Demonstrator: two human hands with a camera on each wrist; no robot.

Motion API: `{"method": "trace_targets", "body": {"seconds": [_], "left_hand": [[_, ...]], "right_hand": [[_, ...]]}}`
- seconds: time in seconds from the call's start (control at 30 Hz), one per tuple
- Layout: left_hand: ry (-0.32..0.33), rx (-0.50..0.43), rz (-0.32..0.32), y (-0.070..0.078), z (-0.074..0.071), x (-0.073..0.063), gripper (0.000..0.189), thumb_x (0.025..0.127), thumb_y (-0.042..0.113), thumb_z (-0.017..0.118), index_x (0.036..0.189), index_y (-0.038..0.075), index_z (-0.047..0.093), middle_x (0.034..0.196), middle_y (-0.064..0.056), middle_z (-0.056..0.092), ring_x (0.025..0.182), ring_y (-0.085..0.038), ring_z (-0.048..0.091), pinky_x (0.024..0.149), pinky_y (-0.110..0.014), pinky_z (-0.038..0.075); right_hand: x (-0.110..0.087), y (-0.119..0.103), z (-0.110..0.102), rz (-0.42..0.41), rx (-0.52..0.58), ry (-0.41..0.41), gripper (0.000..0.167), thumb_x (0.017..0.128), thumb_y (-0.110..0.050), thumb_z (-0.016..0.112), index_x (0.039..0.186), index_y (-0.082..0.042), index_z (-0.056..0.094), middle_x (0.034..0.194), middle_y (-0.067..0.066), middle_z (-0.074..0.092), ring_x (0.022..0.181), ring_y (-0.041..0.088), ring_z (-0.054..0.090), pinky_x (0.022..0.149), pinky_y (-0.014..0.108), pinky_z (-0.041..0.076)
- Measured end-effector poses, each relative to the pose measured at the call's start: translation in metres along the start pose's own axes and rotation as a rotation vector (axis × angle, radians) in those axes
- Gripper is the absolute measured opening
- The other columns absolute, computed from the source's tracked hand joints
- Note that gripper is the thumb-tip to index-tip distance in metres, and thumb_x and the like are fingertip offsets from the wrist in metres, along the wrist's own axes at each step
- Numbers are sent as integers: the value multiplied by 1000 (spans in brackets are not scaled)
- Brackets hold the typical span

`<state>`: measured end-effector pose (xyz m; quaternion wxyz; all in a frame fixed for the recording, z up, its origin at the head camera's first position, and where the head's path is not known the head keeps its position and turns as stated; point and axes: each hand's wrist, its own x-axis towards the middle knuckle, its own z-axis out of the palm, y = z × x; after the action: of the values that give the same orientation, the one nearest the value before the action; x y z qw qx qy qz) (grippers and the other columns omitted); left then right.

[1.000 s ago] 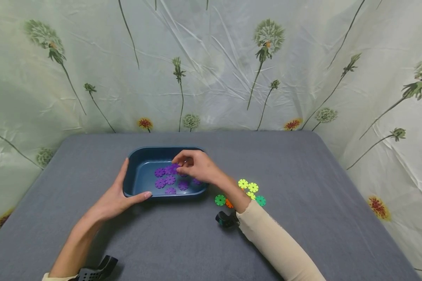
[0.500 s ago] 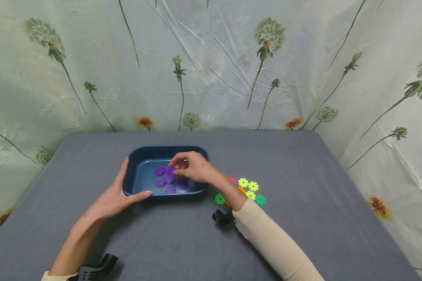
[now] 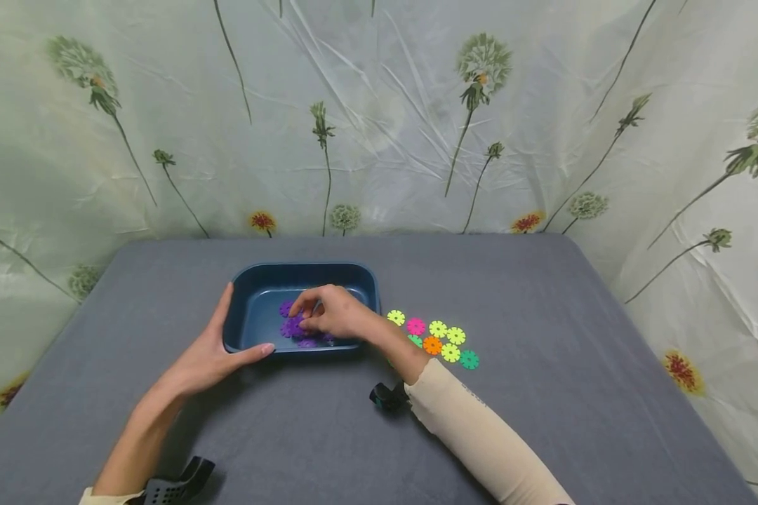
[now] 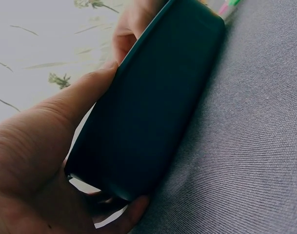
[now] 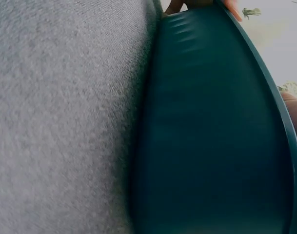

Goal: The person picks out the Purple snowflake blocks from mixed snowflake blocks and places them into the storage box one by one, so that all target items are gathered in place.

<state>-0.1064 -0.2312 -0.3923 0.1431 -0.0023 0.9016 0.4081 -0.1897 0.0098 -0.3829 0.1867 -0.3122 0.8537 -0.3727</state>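
Observation:
My left hand [image 3: 211, 358] grips the left end of a dark blue rectangular tray [image 3: 243, 277], its thumb along the front rim and the fingers round the outside. The left wrist view shows that thumb [image 4: 89, 90] pressed at the rim, with a fingertip low by the cloth. Inside the tray lie several purple snowflake discs [image 3: 290, 327], partly covered by my right hand [image 3: 337, 312]. That hand reaches over the right part of the tray, fingers bent and tips down among the discs; I cannot tell whether it pinches one. In the right wrist view the tray's outer wall [image 5: 211, 122] hides its fingertips.
Right of the tray, loose snowflake discs lie on the grey cloth-covered table [image 3: 543, 393]: several yellow ones [image 3: 438, 329], a pink one [image 3: 415, 326], an orange one [image 3: 432, 345] and green ones [image 3: 469, 360]. A flower-printed curtain [image 3: 379, 119] stands behind the table.
My right hand has moved left and slightly nearer within the tray, over the purple discs. Its forearm now uncovers more of the coloured discs. My left hand keeps its grip on the tray.

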Motion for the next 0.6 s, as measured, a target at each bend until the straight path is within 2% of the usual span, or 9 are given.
{"method": "trace_targets", "body": {"seconds": [0.3, 0.6], "left_hand": [[-3, -2, 2, -2, 0, 1, 129, 91, 51, 75, 161, 29, -31, 171, -32, -14, 151, -69, 10, 111, -85, 23], [-2, -3, 1, -2, 0, 0, 129, 92, 50, 75, 161, 30, -31, 171, -32, -15, 150, -69, 9, 111, -85, 22]], "right_hand": [[5, -2, 8, -32, -3, -41, 16, 98, -7, 72, 112, -10, 77, 90, 1, 69, 77, 5, 58, 68, 15, 47], [8, -3, 12, -3, 17, -76, 18, 94, -5, 76, 111, -10, 76, 89, 1, 70, 75, 4, 60, 68, 14, 50]]}}
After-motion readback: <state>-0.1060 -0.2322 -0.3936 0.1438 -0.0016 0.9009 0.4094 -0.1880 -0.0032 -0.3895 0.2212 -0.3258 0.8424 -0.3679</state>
